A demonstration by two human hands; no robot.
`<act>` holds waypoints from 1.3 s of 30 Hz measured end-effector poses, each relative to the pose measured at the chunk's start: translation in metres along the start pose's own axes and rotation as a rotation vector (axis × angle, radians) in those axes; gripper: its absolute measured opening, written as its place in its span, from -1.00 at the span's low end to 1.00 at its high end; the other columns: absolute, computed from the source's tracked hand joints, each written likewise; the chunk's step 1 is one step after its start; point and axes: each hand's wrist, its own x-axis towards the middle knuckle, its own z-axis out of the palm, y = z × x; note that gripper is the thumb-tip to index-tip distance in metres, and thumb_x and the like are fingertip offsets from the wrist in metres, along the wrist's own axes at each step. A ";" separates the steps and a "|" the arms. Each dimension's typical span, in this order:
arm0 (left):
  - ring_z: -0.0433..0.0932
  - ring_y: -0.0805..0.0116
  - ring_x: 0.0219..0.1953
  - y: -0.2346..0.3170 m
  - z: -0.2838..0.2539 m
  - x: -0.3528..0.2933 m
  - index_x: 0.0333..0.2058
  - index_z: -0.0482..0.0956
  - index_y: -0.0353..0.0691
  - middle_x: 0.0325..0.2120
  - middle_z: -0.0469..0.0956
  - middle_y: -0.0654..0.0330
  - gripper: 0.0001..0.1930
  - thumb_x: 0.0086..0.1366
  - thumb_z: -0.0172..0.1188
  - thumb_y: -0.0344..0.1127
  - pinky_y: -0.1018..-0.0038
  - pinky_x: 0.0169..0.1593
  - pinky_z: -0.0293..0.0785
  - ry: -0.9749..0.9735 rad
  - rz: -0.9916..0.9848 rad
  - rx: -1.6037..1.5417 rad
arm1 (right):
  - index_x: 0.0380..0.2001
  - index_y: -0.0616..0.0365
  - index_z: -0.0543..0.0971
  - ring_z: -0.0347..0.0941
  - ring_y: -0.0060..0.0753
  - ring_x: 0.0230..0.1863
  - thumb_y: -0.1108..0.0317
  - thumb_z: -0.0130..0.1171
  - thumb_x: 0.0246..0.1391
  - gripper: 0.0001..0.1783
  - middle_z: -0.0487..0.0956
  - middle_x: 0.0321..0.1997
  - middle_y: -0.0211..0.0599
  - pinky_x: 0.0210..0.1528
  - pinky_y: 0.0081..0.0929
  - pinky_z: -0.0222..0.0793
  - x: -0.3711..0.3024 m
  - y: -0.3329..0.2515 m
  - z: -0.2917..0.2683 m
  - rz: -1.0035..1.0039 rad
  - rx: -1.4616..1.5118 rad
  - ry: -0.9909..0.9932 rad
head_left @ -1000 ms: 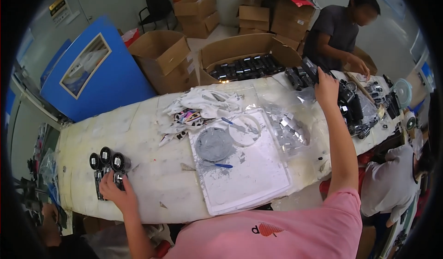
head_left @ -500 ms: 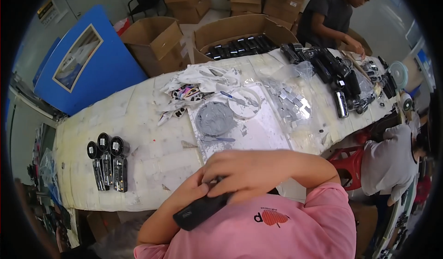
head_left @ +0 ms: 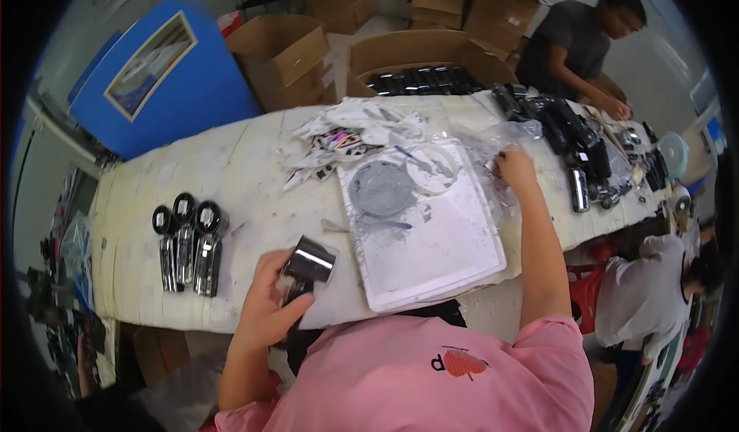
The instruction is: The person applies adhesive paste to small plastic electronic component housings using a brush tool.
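Note:
My left hand is wrapped round the handle of a black hair-dryer-shaped device, its glossy drum head facing up and to the right. It is over the table's front edge. My right hand reaches across to the clear plastic bag right of the white tray. Its fingers are bent together at the bag, with a small dark spot at their tips; what they pinch I cannot make out. Three similar black devices lie side by side at the left, round heads away from me.
On the white tray sit a dish of grey paste, a pale round lid and spatulas. White rags lie behind. Black parts crowd the right, where a co-worker handles pieces. Cardboard boxes stand beyond.
My hands have parted: before, both were together on the black device close to my body. My left hand now has it farther left; my right hand has gone out to the plastic bag.

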 end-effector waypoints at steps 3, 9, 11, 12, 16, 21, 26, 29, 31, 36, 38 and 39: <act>0.37 -0.05 0.03 0.013 0.004 0.011 0.11 0.36 -0.26 0.06 0.29 -0.08 -0.38 0.01 0.31 -0.50 0.25 0.08 0.37 0.015 0.172 0.812 | -0.40 0.21 0.58 0.49 0.09 -0.20 0.26 0.19 -0.04 -0.77 0.56 -0.26 0.02 -0.15 -0.06 0.40 -0.006 0.004 0.001 -0.014 0.031 0.117; 0.44 -0.02 -0.07 -0.011 0.003 0.011 -0.03 0.50 -0.22 -0.04 0.40 0.00 -0.53 0.02 0.32 -0.47 0.25 -0.05 0.44 0.070 0.258 0.875 | -0.39 0.23 0.58 0.48 0.11 -0.20 0.43 0.14 -0.06 -0.86 0.56 -0.25 0.01 -0.15 -0.11 0.41 -0.025 -0.017 -0.008 -0.123 0.028 0.238; 0.45 0.00 -0.08 -0.008 0.005 0.008 -0.07 0.54 -0.23 -0.07 0.42 -0.01 -0.60 0.06 0.30 -0.48 0.27 -0.05 0.43 0.135 0.192 0.750 | -0.36 0.22 0.59 0.48 0.11 -0.19 0.45 0.12 -0.03 -0.85 0.55 -0.22 -0.01 -0.15 -0.12 0.41 -0.029 -0.013 -0.014 -0.158 0.024 0.279; 0.45 0.00 -0.08 -0.009 0.006 0.006 -0.07 0.54 -0.23 -0.07 0.42 -0.01 -0.60 0.06 0.30 -0.48 0.27 -0.05 0.43 0.135 0.185 0.748 | -0.34 0.21 0.61 0.49 0.09 -0.19 0.46 0.11 -0.01 -0.85 0.55 -0.22 -0.03 -0.15 -0.14 0.41 -0.034 -0.012 -0.016 -0.153 0.009 0.284; 0.45 0.04 -0.12 -0.013 0.007 0.006 -0.10 0.55 -0.24 -0.13 0.43 0.02 -0.64 0.07 0.26 -0.54 0.29 -0.08 0.43 0.171 0.205 0.730 | -0.35 0.20 0.62 0.49 0.05 -0.20 0.46 0.12 0.03 -0.87 0.56 -0.25 -0.06 -0.16 -0.19 0.42 -0.053 -0.031 -0.036 -0.099 0.003 0.308; 0.48 0.09 -0.20 -0.016 0.010 0.005 -0.15 0.57 -0.26 -0.19 0.43 0.06 -0.69 0.07 0.24 -0.58 0.33 -0.16 0.44 0.252 0.205 0.647 | -0.33 0.25 0.61 0.52 -0.11 -0.31 0.52 0.15 0.04 -0.89 0.55 -0.31 -0.14 -0.24 -0.40 0.42 -0.089 -0.088 -0.062 -0.296 0.289 0.324; 0.52 0.12 -0.29 -0.018 0.008 0.005 -0.26 0.55 -0.29 -0.24 0.47 0.06 -0.78 0.07 0.23 -0.61 0.37 -0.22 0.47 0.290 0.180 0.523 | -0.27 0.25 0.58 0.49 -0.35 -0.32 0.67 0.21 -0.05 -0.78 0.55 -0.32 -0.22 -0.29 -0.51 0.40 -0.147 -0.184 -0.045 -0.737 0.762 -0.143; 0.53 0.11 -0.28 -0.016 0.007 0.006 -0.29 0.53 -0.28 -0.25 0.49 0.06 -0.79 0.06 0.23 -0.61 0.36 -0.22 0.47 0.281 0.217 0.554 | -0.32 0.21 0.58 0.49 -0.16 -0.31 0.56 0.24 -0.04 -0.84 0.54 -0.32 -0.20 -0.30 -0.38 0.41 -0.166 -0.233 -0.037 -0.926 0.763 -0.219; 0.53 0.11 -0.27 -0.017 0.006 0.004 -0.29 0.52 -0.28 -0.26 0.49 0.05 -0.78 0.06 0.24 -0.61 0.36 -0.22 0.47 0.272 0.239 0.548 | -0.34 0.20 0.58 0.48 -0.13 -0.31 0.54 0.25 -0.05 -0.86 0.54 -0.33 -0.20 -0.30 -0.35 0.41 -0.167 -0.256 -0.031 -0.999 0.770 -0.225; 0.53 0.09 -0.26 -0.020 0.004 0.004 -0.28 0.49 -0.28 -0.28 0.50 0.05 -0.77 0.05 0.25 -0.59 0.36 -0.21 0.47 0.262 0.278 0.530 | -0.38 0.18 0.58 0.48 -0.10 -0.30 0.50 0.27 -0.11 -0.85 0.52 -0.37 -0.23 -0.31 -0.29 0.41 -0.164 -0.282 -0.017 -1.154 0.725 -0.237; 0.52 0.10 -0.26 -0.019 0.004 0.007 -0.27 0.48 -0.29 -0.28 0.49 0.05 -0.76 0.05 0.26 -0.58 0.36 -0.21 0.47 0.249 0.270 0.531 | -0.38 0.18 0.58 0.47 -0.11 -0.31 0.51 0.27 -0.13 -0.84 0.50 -0.38 -0.23 -0.32 -0.30 0.41 -0.164 -0.283 -0.019 -1.167 0.706 -0.183; 0.52 0.10 -0.26 -0.019 0.004 0.008 -0.27 0.48 -0.29 -0.28 0.49 0.05 -0.76 0.05 0.26 -0.58 0.36 -0.21 0.47 0.248 0.270 0.529 | -0.38 0.18 0.58 0.47 -0.11 -0.31 0.51 0.27 -0.13 -0.84 0.50 -0.38 -0.23 -0.32 -0.30 0.41 -0.164 -0.283 -0.018 -1.165 0.704 -0.183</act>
